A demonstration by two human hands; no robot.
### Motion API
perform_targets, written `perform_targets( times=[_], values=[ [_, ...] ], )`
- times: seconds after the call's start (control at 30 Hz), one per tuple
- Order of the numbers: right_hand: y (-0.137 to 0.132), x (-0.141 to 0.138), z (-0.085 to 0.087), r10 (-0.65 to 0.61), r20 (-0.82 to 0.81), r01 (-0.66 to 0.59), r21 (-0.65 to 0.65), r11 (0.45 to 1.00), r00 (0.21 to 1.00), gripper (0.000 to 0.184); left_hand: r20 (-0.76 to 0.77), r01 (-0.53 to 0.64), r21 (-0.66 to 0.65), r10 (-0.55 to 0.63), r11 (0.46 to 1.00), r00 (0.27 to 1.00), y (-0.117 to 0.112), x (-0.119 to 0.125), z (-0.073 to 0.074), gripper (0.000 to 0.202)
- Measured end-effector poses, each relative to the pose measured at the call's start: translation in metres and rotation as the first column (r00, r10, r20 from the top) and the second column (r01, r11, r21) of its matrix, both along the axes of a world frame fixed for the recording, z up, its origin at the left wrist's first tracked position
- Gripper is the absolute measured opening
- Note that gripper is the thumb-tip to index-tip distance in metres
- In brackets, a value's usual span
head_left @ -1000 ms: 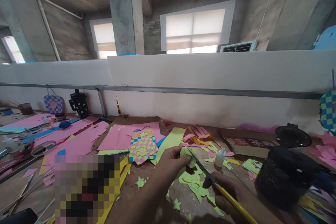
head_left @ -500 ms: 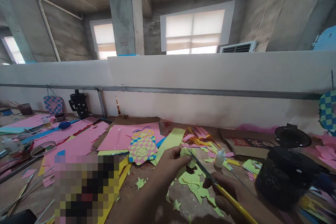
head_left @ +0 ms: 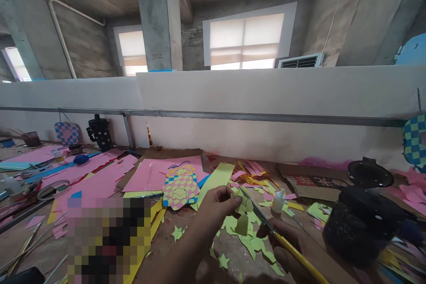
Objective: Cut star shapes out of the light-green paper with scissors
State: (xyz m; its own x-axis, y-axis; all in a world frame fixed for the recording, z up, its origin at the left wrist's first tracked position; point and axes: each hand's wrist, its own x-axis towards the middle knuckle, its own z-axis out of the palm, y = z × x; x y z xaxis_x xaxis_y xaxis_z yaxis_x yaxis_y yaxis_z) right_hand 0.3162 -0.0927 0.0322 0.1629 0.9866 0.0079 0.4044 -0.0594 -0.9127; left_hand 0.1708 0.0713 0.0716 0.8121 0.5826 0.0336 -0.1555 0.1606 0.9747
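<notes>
My left hand [head_left: 223, 204] pinches a small light-green paper piece [head_left: 245, 203] between thumb and fingers, above the table. In my right hand [head_left: 293, 242] are scissors [head_left: 261, 216] with long, narrow metal blades, pointing up and left against the right edge of that paper. A long yellow shaft [head_left: 299, 257] runs back from them through the hand; the grip is partly hidden. Just below the held paper is a loose green scrap [head_left: 242, 224]. Light-green offcuts [head_left: 249, 239] lie under both hands, and cut paper stars [head_left: 224, 261] are beside my left forearm.
A checkered paper ornament [head_left: 180, 188] lies left of my hands, near a green paper strip [head_left: 216, 182] and pink sheets [head_left: 149, 175]. A small glue bottle [head_left: 278, 202] stands beyond my right hand. A black lidded cup [head_left: 359, 226] stands at right, a patterned tumbler [head_left: 100, 133] at back left.
The scissor blades have shifted slightly right along the held paper. A green scrap now shows just below it, apart from the piece in my left hand. My hands have barely moved.
</notes>
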Motion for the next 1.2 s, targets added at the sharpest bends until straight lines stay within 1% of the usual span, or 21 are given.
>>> perform_targets(
  times=[0.1,0.2,0.37,0.5,0.67,0.8,0.93,1.0,1.13,1.2],
  values=[
    [0.001,0.001,-0.002,-0.012,0.022,0.011,0.043,0.999,1.0,0.064,0.009,0.035,-0.015,-0.035,0.999,0.999,0.001,0.001,-0.003,0.034],
    [0.003,0.002,-0.005,0.001,-0.016,0.0,0.029,1.0,1.0,0.063,0.014,0.053,-0.011,-0.053,0.999,0.999,0.001,0.001,-0.005,0.033],
    [0.004,-0.001,-0.002,-0.03,0.01,0.03,0.048,0.998,0.999,0.061,0.01,0.04,-0.008,-0.04,0.999,0.999,-0.002,-0.001,-0.003,0.032],
    [0.004,-0.002,0.0,-0.047,-0.007,0.047,0.04,0.998,0.999,0.063,0.006,0.032,-0.009,-0.032,0.999,0.999,-0.001,0.0,-0.002,0.03],
    [0.003,0.001,-0.007,-0.073,-0.003,0.073,0.027,0.997,0.997,0.062,0.015,0.04,-0.007,-0.04,0.999,0.999,0.002,0.001,-0.005,0.027],
    [0.004,0.004,-0.012,-0.052,0.0,0.052,0.015,0.999,0.999,0.063,0.011,0.042,-0.002,-0.042,0.999,0.999,0.001,0.0,-0.005,0.026],
    [0.003,0.004,-0.014,-0.049,-0.008,0.05,0.058,0.997,0.999,0.059,0.011,0.037,0.0,-0.037,0.999,0.999,-0.001,0.0,-0.004,0.024],
    [0.003,0.003,-0.013,-0.054,-0.015,0.055,0.064,0.996,0.998,0.06,0.015,0.037,-0.002,-0.037,0.999,0.999,-0.001,0.001,-0.005,0.024],
    [0.003,0.002,-0.015,-0.111,-0.027,0.112,0.008,0.994,0.993,0.072,0.017,0.05,-0.009,-0.049,0.999,0.999,0.002,0.002,-0.006,0.026],
    [0.003,0.003,-0.017,-0.112,-0.028,0.112,-0.003,0.994,0.993,0.071,0.013,0.048,-0.005,-0.048,0.999,0.999,0.002,0.002,-0.006,0.026]
  ],
)
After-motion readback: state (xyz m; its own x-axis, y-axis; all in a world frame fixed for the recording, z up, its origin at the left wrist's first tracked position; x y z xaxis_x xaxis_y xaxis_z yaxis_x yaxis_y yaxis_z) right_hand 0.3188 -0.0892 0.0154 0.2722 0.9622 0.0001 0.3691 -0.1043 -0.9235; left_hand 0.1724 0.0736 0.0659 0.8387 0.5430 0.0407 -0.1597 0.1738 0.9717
